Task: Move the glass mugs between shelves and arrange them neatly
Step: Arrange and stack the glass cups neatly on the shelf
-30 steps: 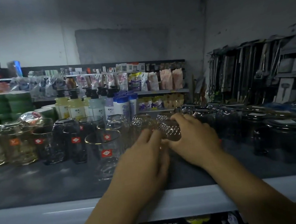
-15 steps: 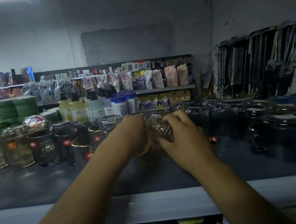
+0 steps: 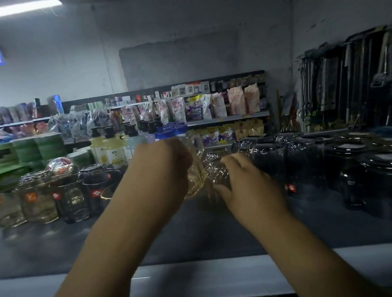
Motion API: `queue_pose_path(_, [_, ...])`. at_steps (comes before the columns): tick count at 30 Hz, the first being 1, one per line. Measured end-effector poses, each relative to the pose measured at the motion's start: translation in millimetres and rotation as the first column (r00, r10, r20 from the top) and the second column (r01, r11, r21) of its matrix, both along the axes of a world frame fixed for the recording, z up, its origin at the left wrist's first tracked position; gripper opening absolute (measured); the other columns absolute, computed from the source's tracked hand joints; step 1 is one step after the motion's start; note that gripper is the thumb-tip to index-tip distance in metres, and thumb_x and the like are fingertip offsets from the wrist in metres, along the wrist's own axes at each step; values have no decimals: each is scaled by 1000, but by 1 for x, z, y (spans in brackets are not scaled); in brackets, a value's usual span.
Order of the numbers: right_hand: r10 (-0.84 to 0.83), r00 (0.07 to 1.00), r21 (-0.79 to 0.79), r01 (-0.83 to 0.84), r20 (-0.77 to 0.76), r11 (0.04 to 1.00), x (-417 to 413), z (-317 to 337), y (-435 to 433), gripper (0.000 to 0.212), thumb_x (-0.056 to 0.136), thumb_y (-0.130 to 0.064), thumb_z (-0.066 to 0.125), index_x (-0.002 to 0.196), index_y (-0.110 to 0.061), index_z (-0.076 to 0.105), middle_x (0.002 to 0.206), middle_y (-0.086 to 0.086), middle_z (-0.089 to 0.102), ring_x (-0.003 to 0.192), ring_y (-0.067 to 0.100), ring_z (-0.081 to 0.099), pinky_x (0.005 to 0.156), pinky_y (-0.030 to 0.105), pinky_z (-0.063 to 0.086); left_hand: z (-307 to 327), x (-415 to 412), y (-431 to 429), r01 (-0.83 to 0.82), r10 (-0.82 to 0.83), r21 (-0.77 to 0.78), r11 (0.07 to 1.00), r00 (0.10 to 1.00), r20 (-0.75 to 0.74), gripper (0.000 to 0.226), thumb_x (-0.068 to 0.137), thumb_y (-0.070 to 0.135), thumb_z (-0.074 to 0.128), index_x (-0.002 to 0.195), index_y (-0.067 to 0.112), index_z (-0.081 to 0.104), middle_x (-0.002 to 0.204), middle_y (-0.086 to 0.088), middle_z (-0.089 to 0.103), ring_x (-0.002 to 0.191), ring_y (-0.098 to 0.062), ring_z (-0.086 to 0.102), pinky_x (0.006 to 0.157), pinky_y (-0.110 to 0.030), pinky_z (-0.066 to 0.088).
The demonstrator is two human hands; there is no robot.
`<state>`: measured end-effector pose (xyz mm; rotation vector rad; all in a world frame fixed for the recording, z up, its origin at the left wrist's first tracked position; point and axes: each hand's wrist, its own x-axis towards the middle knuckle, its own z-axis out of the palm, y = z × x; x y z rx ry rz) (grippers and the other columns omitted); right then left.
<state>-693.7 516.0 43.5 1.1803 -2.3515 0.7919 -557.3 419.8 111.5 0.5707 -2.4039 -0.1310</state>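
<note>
Head view: both hands point(image 3: 207, 178) clasp textured glass mugs point(image 3: 212, 170).

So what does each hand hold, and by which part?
Left hand: a clear mug, gripped round its body. Right hand: a patterned glass, by its side.

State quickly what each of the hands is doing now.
Left hand: closed on a clear mug.
Right hand: closed on a patterned mug.

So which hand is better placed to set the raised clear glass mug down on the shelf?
Left. The left hand already holds the raised clear glass mug; the right hand grips the textured glass mug beside it.
</note>
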Motion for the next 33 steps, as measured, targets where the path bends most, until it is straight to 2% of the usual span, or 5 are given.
queue_pose_path(11, [113,993,-261,-121,-45,958,4,9,-1,36,98,-10,53,133,-18,56,134,-2,57,110,18,60,84,28,46,-62,10,10,673,-56,431,601,574,-817,14,98,10,60,99,-2,68,84,-17,74,68,-26,75,62,-28,60])
queue_pose_path(17, [673,574,-749,-150,466,646,39,24,-2,36,96,-56,54,114,-27,67,104,-1,77,90,13,74,71,33,61,-63,8,21,872,97,443,210,432,-896,21,102,9,50,113,-8,57,95,-18,77,86,-31,78,75,-32,64])
queue_pose_path(21, [545,743,-737,-105,388,667,42,23,-3,51,77,-52,78,122,-31,64,110,-6,75,92,7,74,69,23,56,-66,15,20,870,-30,493,32,493,-869,23,104,6,45,116,-11,55,101,-23,76,92,-35,77,76,-34,64])
queue_pose_path(28, [288,926,-560,-109,243,822,46,28,3,50,77,-59,78,117,-32,65,107,-12,70,93,3,68,78,30,56,-75,66,-27,447,-312,139,883,783,-538,22,100,32,60,83,23,71,63,6,67,56,-7,63,52,-19,51])
queue_pose_path(33, [118,988,-286,-86,97,954,58,26,-14,65,76,-66,75,127,-29,62,123,-10,64,106,6,59,89,26,49,-68,89,-84,112,-244,-264,958,802,-545,17,98,30,59,87,19,66,79,7,56,63,-9,54,57,-25,47])
